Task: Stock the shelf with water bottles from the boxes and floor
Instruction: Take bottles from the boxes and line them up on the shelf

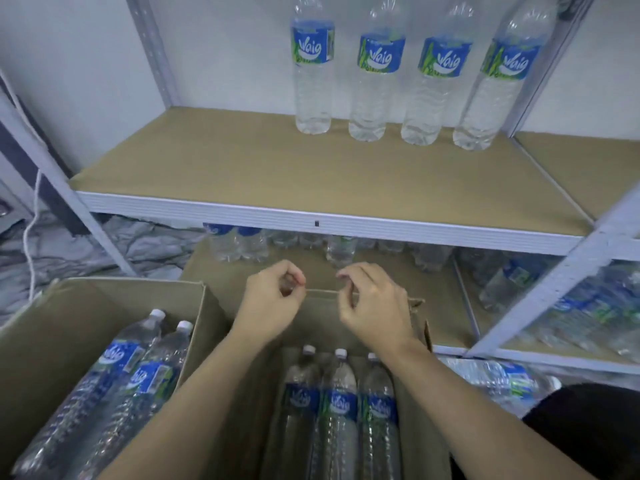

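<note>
Three capped Waig water bottles (337,410) are lying in the open cardboard box (419,455). Above its far flap (322,293), the left hand (268,303) and right hand (375,306) are hovering, fingers curled narrow, gripping nothing. Beyond the box, four bottles (408,74) are standing on the shelf (277,161).

Single head-worn wide-angle view, looking forward and steeply down. Close range: two open boxes (104,306) at the lower edge, shelf (311,209) directly ahead, its uprights bowed by lens distortion. No second view.
</note>
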A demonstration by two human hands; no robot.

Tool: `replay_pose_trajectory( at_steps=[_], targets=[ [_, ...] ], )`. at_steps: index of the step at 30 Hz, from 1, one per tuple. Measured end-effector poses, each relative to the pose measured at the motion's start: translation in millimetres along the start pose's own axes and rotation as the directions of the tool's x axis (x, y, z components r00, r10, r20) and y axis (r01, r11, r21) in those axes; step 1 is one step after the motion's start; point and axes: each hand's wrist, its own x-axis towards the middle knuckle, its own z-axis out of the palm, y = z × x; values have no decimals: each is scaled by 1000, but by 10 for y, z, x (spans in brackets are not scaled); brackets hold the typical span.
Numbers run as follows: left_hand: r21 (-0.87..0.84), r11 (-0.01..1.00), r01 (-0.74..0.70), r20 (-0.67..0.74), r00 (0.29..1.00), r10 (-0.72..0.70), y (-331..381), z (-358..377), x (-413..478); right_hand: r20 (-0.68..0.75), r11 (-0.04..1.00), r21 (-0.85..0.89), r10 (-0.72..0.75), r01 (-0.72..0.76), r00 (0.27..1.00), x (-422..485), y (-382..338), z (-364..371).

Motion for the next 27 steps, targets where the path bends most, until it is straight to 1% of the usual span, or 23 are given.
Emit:
replay_pose_trajectory(
  at_steps=[1,2,4,6,8,10,12,13,14,15,16,17,19,21,23,25,27],
  targets=[
    [39,999,23,15,1000,-23,-106,63,-111,103,995,-16,104,-103,989,-153,33,63],
    [79,995,58,33,998,-60,-217,140,-206,214,974,-46,225,-221,950,-289,69,124],
    [116,978,175,68,981,-184,-425,312,-373,392,897,-144,439,-418,808,-552,163,249],
    [112,936,335,83,935,-345,-660,502,-528,515,821,-218,556,-528,652,-819,230,372],
    [132,864,485,120,858,-500,-897,689,-704,620,776,-253,589,-578,519,-1094,303,559],
    [164,786,596,226,753,-618,-1105,843,-900,718,742,-273,581,-612,384,-1330,365,750],
    [191,723,664,312,658,-686,-1270,952,-1067,764,688,-292,586,-664,271,-1493,414,896],
    [207,703,680,330,628,-705,-1368,1003,-1126,776,651,-297,591,-698,222,-1558,434,970],
    [243,701,671,351,613,-708,-1450,1047,-1170,783,617,-294,594,-730,187,-1602,444,1030],
    [295,705,645,369,604,-706,-1545,1095,-1197,784,585,-292,600,-757,161,-1635,452,1090],
    [334,701,629,388,587,-711,-1620,1143,-1200,779,564,-291,609,-773,151,-1665,464,1156],
    [332,691,643,396,570,-720,-1689,1190,-1197,767,543,-295,625,-786,145,-1691,480,1229],
    [251,657,711,395,545,-740,-1779,1253,-1171,734,501,-300,664,-812,139,-1749,491,1371],
    [187,639,746,355,555,-752,-1904,1347,-1110,695,428,-303,711,-852,110,-1825,476,1520],
    [203,619,759,289,557,-778,-2017,1467,-1058,640,362,-307,763,-880,91,-1880,428,1671],
    [215,605,767,236,561,-794,-2116,1600,-1016,588,355,-354,804,-865,89,-1899,370,1795],
    [204,603,771,205,569,-797,-2119,1666,-979,546,384,-410,830,-828,114,-1911,343,1893]
  ],
)
